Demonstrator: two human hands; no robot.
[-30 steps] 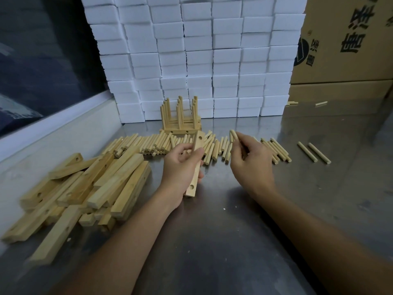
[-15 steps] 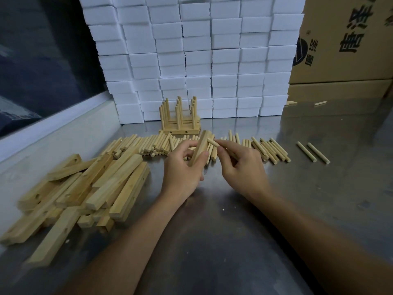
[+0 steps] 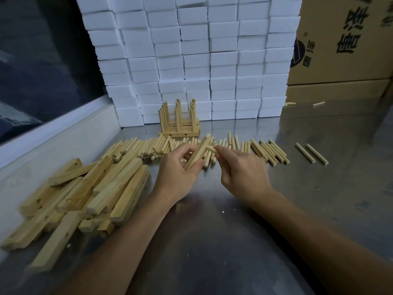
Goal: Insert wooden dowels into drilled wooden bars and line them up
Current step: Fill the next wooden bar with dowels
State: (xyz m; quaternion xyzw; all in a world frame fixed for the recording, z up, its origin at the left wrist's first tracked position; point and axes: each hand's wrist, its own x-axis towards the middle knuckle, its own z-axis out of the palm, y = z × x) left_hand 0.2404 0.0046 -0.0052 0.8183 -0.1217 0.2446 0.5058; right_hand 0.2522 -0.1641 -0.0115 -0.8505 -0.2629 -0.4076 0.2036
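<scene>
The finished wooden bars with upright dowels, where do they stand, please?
In the head view, the finished wooden bars with upright dowels stand centre-back on the metal table, against the stacked white foam blocks, behind the loose dowel row.

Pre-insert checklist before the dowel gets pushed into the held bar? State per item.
1. Left hand grips the bar: ok.
2. Right hand pinches a dowel: ok.
3. Dowel tip at the bar's side: ok.
4. Tip centred on a hole: cannot tell, hole hidden.
5. Finished bars upright behind, out of the way: ok.
6. Loose dowels within reach: ok.
</scene>
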